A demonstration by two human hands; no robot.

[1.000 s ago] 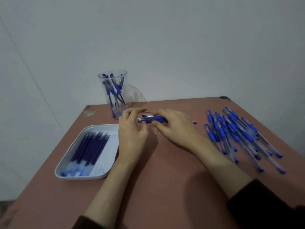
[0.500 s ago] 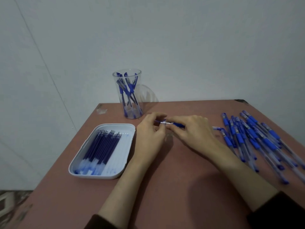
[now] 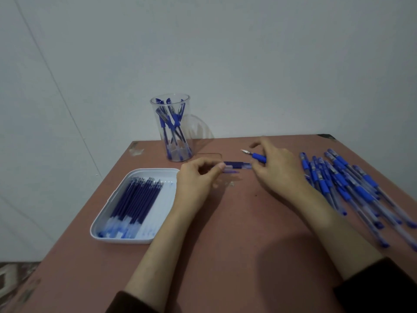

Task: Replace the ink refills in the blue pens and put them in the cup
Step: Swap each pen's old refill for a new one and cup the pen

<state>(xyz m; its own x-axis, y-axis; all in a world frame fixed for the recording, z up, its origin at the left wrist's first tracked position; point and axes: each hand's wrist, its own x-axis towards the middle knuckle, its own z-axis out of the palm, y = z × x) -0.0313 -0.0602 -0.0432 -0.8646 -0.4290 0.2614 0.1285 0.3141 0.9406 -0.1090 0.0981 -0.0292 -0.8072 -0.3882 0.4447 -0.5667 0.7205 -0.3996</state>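
My left hand (image 3: 198,179) pinches a clear pen barrel with its dark blue refill (image 3: 237,166) sticking out to the right, low over the table. My right hand (image 3: 277,168) holds the unscrewed blue grip section with its metal tip (image 3: 253,155), a little apart from the barrel. A clear plastic cup (image 3: 172,129) with several blue pens stands at the table's back. A white tray (image 3: 135,204) on the left holds several dark blue refills. A pile of blue pens (image 3: 345,186) lies on the right.
The reddish-brown table (image 3: 237,233) ends close to a white wall behind the cup. Its left edge runs just beside the tray, and patterned floor shows at the bottom left. Small bits lie on the table near my left hand.
The pen came apart: my right hand drew the grip section away to the right, exposing the refill in the barrel that my left hand holds. The view shifted slightly.
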